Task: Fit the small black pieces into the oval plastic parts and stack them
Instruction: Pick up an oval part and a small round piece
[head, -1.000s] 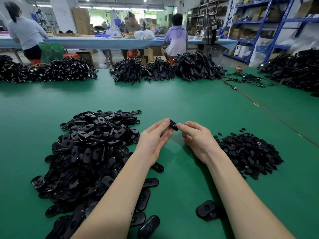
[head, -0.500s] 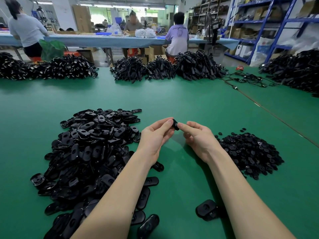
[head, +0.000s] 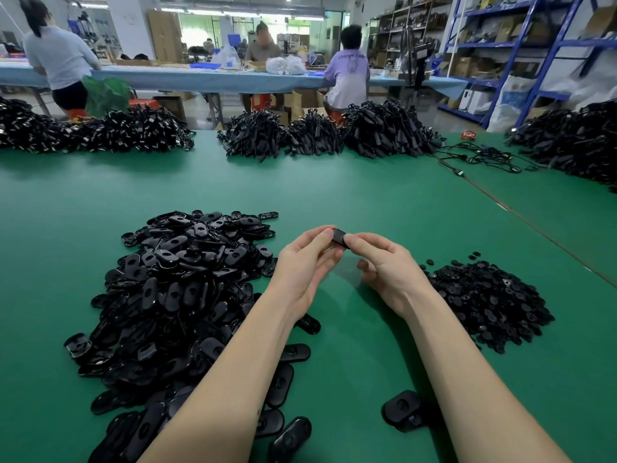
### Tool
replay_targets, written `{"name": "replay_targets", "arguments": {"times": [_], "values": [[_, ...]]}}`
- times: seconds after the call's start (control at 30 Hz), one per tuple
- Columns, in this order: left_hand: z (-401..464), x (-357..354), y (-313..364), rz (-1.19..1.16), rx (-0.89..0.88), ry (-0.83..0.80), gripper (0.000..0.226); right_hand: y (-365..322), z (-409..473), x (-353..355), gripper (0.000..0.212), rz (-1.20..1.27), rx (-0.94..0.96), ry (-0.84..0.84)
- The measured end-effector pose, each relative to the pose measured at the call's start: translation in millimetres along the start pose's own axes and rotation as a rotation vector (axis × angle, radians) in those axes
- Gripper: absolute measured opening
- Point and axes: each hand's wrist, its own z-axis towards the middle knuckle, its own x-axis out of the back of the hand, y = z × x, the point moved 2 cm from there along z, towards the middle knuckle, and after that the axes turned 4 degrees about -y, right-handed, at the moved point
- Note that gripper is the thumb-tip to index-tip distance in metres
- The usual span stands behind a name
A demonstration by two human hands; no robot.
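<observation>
Green felt is covering the table (head: 367, 202) in front of you, with the oval parts (head: 173, 289) heaped on your left and the small black pieces (head: 490, 302) piled on your right. You are holding one black part (head: 340, 237) up between both piles, your left hand (head: 305, 265) and right hand (head: 384, 265) both pinching it at the fingertips. If the piece is going in crooked, it may pop out and vanish into a pile. Finished stack (head: 405, 411) is sitting near your right forearm.
</observation>
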Motion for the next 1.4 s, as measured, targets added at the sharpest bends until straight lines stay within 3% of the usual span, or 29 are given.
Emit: {"name": "replay_targets", "arguments": {"times": [0.17,0.37,0.63,1.4], "values": [[1.4,5.4,-0.1,0.245,0.022,-0.008,0.017,3.6,-1.4,-2.2,0.015,-0.007,0.043,-0.030],[3.7,9.4,-0.2,0.300,0.017,-0.002,0.016,0.0,-3.4,2.8,0.007,0.142,0.032,-0.130],[0.5,11.1,-1.8,0.513,-0.054,0.037,0.016,-1.2,-1.1,2.2,0.007,-0.143,0.110,-0.031],[0.3,14.5,-4.7,0.799,-0.077,0.073,0.010,9.8,2.9,12.4,0.010,-0.341,0.125,0.003]]}}
